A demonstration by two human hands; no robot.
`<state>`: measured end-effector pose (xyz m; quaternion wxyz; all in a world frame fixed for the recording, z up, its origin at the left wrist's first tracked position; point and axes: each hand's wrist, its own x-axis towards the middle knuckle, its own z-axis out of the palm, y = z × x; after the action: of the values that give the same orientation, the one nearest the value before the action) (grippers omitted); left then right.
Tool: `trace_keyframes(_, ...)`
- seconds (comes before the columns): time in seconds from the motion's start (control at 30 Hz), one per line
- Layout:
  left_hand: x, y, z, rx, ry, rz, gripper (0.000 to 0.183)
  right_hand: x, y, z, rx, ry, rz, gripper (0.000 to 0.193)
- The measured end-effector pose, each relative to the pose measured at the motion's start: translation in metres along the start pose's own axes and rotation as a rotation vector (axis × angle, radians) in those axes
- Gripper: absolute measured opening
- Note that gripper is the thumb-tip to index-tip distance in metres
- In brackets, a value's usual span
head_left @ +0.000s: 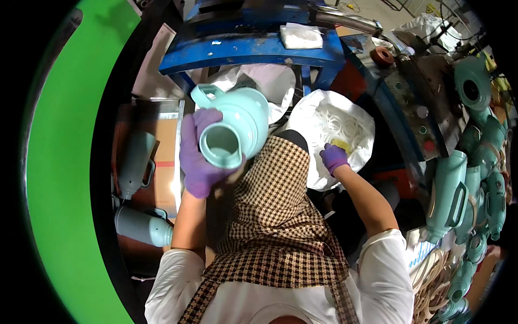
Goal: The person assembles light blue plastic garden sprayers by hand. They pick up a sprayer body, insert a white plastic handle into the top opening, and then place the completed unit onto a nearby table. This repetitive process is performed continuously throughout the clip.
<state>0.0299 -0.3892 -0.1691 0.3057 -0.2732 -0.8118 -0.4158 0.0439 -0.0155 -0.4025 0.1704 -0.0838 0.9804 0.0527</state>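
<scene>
The white sack (302, 117), filled with white rings (334, 125), is the landmark. Left of it, the purple-gloved left hand (198, 154) has its fingers wrapped round the neck of a pale teal jug (252, 116), mouth toward the wearer. Inside the sack's mouth, the right hand (334, 157) is partly curled beside a yellow piece (341, 144); whether it grips anything, I cannot tell. Beyond the sack stands a blue bench (243, 52); well to its right, more teal jugs (447, 189).

1. Fisheye distortion: black rounded borders, green panel (59, 162) bowed along the left.
2. Uneven light; white glare at the right edge of a tan panel (166, 141).
3. Glossy highlights on the turquoise jug (252, 116).
4. Deep shadow below the blue table (243, 49).
</scene>
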Motion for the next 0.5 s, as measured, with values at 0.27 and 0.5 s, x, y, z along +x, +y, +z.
trace_keyframes(0.27,-0.078,0.031,-0.051,-0.153,-0.267,-0.491,0.094,-0.02,0.009,-0.061,0.161,0.167,0.127,0.017)
trace_keyframes(0.5,-0.065,0.047,-0.037,-0.033,-0.401,-0.486,0.085,-0.121,-0.073,-0.175,1.769,0.087,-0.083,0.041)
